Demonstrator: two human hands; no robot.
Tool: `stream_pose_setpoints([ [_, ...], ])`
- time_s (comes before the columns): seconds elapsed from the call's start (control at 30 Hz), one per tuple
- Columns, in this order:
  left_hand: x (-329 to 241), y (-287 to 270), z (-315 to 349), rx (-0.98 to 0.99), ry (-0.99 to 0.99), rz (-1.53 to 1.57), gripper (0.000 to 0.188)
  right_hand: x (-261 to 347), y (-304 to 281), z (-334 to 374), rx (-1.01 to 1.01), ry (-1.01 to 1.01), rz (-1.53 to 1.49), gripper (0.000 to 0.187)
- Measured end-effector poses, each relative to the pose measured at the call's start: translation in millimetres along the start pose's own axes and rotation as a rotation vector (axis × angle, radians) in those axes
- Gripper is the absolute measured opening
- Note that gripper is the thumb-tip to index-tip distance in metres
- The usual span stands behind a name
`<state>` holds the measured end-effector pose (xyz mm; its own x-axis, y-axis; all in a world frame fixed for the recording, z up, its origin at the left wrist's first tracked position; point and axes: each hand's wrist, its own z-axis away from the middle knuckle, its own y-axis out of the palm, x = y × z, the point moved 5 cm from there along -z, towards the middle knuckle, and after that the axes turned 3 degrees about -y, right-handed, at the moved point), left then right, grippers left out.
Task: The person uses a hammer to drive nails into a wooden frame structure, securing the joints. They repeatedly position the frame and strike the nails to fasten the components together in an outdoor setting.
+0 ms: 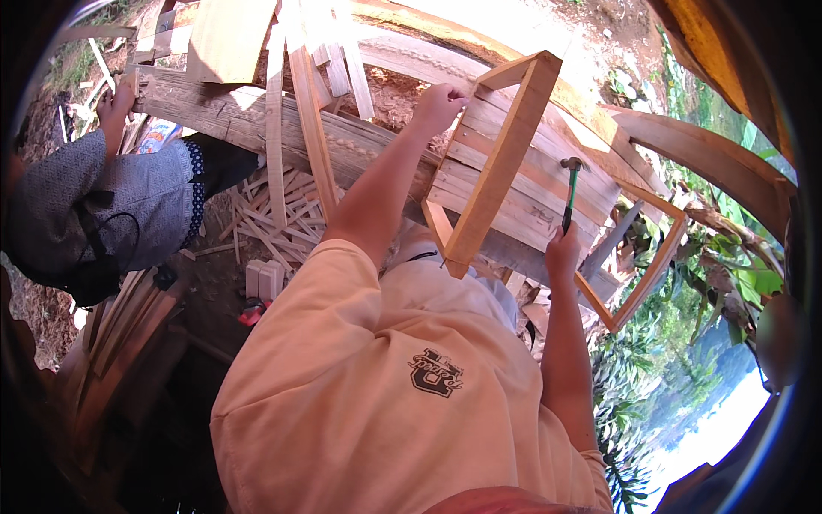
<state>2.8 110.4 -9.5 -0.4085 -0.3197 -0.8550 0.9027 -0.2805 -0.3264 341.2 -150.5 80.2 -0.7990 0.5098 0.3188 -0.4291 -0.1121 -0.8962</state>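
Note:
My right hand is wrapped round the handle of a claw hammer, which has a green and black handle and a metal head pointing away from me. A rectangular wooden frame of pale, narrow boards stands on edge before me, resting on a bench of planks. Beside the far left corner of this frame is my left hand, its fingers curled closed. Whatever they may hold is too small to make out. The hammer is apart from the frame, to its right.
A second wooden frame leans at the bench's right end. Long wooden strips and a wide board lie across a thick beam. Thin offcuts are piled below. At left, another person in grey rests a hand near the beam.

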Motion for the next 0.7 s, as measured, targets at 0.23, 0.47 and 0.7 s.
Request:
stream_pose_setpoints([
  [0.23,-64,27,66,-0.13,0.513,-0.519,0.019,-10,11,5,-0.065,0.054,-0.11,0.025],
  [0.47,-37,106,83,0.142,0.952,-0.314,0.011,-41,4,20,-0.071,0.354,-0.771,0.018],
  [0.7,-23,137,86,0.076,0.844,-0.283,0.022,-70,10,36,0.083,0.545,-0.937,0.025],
])
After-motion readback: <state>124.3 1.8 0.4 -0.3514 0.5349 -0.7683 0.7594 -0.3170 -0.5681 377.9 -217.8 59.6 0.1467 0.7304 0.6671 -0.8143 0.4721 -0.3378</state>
